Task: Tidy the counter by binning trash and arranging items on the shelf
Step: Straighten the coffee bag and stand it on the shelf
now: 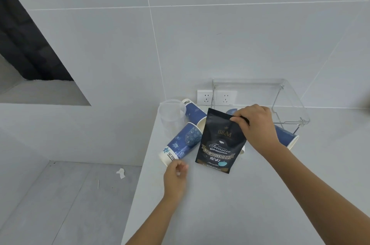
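A black coffee bag (218,144) stands upright on the grey counter (210,204). My right hand (254,124) pinches its top right corner. Blue paper cups lie on their sides around it: one (183,142) at the front left, one (193,109) behind that, and one (287,136) partly hidden behind my right wrist. My left hand (176,176) hovers just below the base of the front-left cup, fingers curled together, with something small and white showing between them; what it is I cannot tell. A clear acrylic shelf (280,100) stands at the back right.
A clear plastic container (172,116) stands at the counter's back left corner. Two wall sockets (216,97) sit behind the shelf. The counter's left edge drops to a tiled floor with a scrap of white paper (121,172).
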